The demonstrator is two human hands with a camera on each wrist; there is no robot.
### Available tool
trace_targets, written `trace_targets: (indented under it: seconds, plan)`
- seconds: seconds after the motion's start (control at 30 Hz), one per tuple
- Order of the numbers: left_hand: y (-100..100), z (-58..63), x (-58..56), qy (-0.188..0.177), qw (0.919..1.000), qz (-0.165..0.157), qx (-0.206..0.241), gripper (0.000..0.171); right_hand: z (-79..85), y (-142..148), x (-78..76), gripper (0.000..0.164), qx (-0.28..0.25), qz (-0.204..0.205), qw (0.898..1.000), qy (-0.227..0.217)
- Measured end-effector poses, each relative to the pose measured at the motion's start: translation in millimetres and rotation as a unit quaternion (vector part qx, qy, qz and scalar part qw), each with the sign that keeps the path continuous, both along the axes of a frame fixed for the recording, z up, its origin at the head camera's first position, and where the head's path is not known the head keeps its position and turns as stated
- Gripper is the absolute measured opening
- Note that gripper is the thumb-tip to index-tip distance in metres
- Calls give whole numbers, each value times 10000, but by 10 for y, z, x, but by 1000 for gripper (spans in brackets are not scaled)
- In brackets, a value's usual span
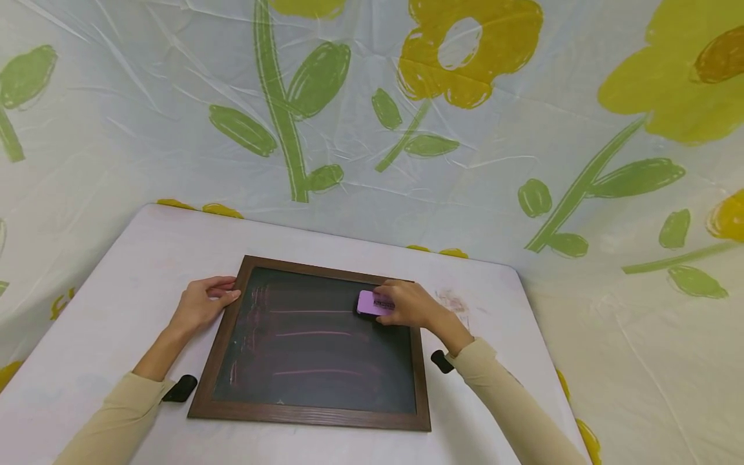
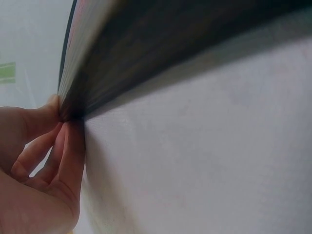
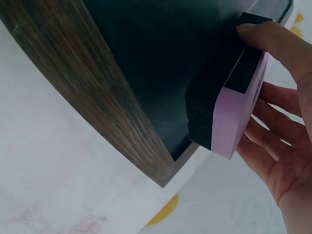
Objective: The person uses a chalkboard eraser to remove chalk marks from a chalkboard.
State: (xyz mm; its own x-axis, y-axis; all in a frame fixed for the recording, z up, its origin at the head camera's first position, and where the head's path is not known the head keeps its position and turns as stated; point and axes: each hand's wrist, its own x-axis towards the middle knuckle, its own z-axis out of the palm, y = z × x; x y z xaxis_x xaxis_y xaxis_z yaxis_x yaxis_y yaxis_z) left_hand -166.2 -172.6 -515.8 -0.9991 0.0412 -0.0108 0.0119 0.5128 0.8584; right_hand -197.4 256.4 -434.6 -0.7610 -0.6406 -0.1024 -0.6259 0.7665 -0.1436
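A chalkboard [image 1: 325,355] in a dark brown wooden frame lies on the white table, with several pink chalk lines and faint smudges on its left and middle. My left hand [image 1: 200,303] pinches the frame's left edge near the upper corner; in the left wrist view, the left hand [image 2: 44,161] has its thumb on one side and fingers underneath. My right hand [image 1: 409,303] grips a purple chalkboard eraser [image 1: 367,302] over the board's upper right. The right wrist view shows the eraser's [image 3: 229,117] black felt side facing the board, thumb on one side and fingers on the other.
The white table [image 1: 482,400] has a reddish-brown smudge [image 1: 453,303] right of the board. Floral cloth [image 1: 360,148] hangs behind and around it. Black wrist-camera pieces [image 1: 181,389] show beside both sleeves.
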Motion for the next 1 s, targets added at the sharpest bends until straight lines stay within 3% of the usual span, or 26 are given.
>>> trace_targets:
  seconds: [0.33,1.0]
  plan:
    - [3,-21,-3,10,10000,29,24,47,-22,3,60,59,-34,224,9997,16]
    - [8,18,4,69,10000,7,11,45,-100,-49,2,57,-271,244,9989,-304]
